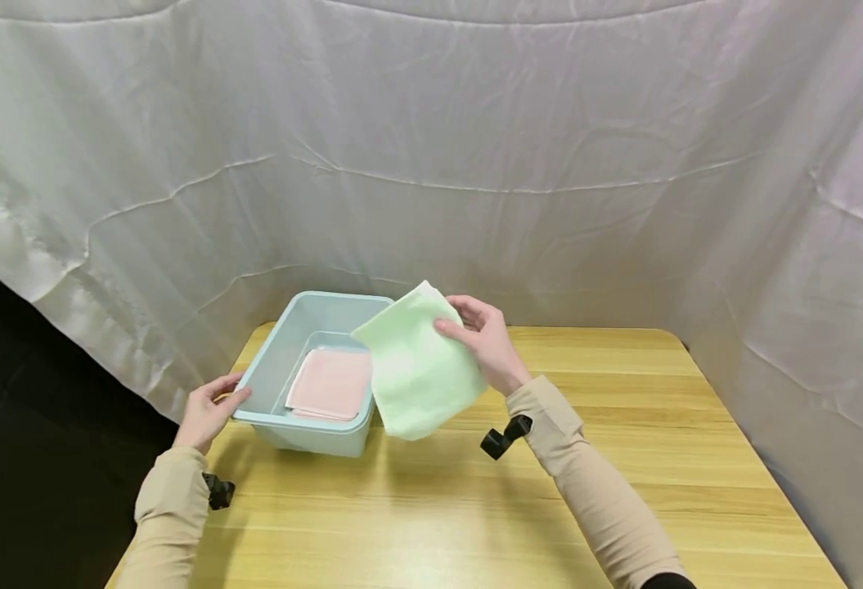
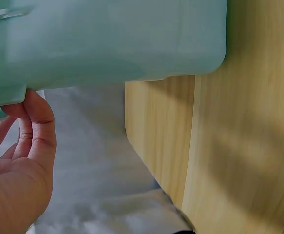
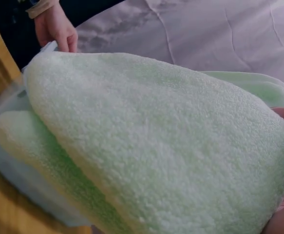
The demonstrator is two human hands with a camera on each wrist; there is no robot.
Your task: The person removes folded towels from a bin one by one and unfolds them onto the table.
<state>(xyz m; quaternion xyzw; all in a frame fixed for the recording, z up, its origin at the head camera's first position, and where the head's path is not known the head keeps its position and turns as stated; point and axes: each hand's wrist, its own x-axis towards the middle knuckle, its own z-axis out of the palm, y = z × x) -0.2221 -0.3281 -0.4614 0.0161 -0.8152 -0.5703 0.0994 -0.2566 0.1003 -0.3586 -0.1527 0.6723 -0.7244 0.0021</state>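
Observation:
My right hand (image 1: 486,339) pinches a folded pale green towel (image 1: 424,368) by its right side, holding it up beside and partly over the right rim of a light blue plastic bin (image 1: 262,360). In the right wrist view the towel (image 3: 156,136) looks fluffy and folded in layers, and it hides much of the bin. My left hand (image 1: 206,409) grips the bin's near left rim; in the left wrist view its fingers (image 2: 39,122) curl under that edge. Folded pink cloths (image 1: 331,383) lie on the bin's floor.
The bin stands at the left of a wooden table (image 1: 586,458). A pale grey curtain (image 1: 475,164) hangs behind and along both sides, with black fabric (image 1: 33,433) at the far left. A small black device (image 1: 506,436) is strapped on the right wrist.

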